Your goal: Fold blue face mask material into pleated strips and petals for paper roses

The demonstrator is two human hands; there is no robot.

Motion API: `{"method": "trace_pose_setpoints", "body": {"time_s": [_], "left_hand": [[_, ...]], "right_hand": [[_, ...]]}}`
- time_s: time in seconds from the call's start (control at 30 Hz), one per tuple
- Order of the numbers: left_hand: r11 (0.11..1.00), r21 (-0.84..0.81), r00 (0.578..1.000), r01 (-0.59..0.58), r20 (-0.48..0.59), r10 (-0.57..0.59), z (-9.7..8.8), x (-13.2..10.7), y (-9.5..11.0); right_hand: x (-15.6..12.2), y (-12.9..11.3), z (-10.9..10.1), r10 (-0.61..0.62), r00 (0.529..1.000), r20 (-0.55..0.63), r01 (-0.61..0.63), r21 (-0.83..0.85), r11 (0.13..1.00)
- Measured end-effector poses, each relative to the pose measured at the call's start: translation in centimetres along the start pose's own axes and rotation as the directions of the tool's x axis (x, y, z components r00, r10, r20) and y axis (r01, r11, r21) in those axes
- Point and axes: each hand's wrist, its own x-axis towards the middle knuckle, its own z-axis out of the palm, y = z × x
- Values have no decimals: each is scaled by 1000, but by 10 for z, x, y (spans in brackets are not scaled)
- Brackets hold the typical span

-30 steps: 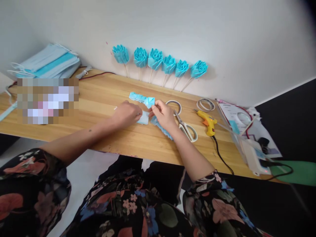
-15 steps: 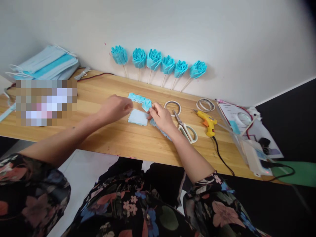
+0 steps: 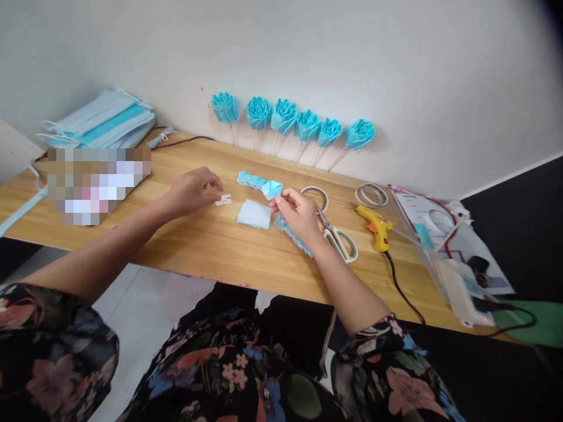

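Observation:
My right hand (image 3: 297, 212) pinches a folded light-blue petal (image 3: 272, 189) of mask fabric, with its white-edged point turned toward me. Beside small white strips (image 3: 223, 200) on the wood is my left hand (image 3: 197, 186), its fingers loosely curled and apart; I see nothing in its grasp. Between the hands lies a stack of pale-blue fabric squares (image 3: 254, 215). Behind it runs a row of folded blue petals (image 3: 250, 179). Another blue folded row (image 3: 295, 235) is partly hidden under my right hand and wrist.
White-handled scissors (image 3: 338, 237), tape rolls (image 3: 372, 195) and a yellow glue gun (image 3: 373, 225) lie to the right, near a power strip (image 3: 460, 299). Several blue fabric roses (image 3: 285, 116) on sticks lean against the wall. Face masks (image 3: 103, 120) are stacked far left.
My left hand has drawn back leftward from the petals and its fingers have parted; white strips now show beside it. My right hand keeps its petal, now turned. The view has shifted slightly.

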Motion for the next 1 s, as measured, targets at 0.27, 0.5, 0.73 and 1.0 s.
{"method": "trace_pose_setpoints", "body": {"time_s": [0.27, 0.5, 0.73, 1.0], "left_hand": [[871, -492, 982, 2, 167, 92, 16, 5, 71], [792, -598, 981, 125, 195, -7, 37, 20, 77], [838, -537, 976, 98, 215, 24, 36, 25, 83], [994, 52, 995, -91, 46, 89, 25, 87, 50]], "right_hand": [[-3, -11, 0, 2, 999, 42, -8, 129, 992], [3, -10, -15, -16, 1000, 5, 15, 76, 997], [10, -6, -23, -55, 992, -116, 60, 42, 997], [15, -16, -49, -94, 951, -295, 85, -43, 995]]}}
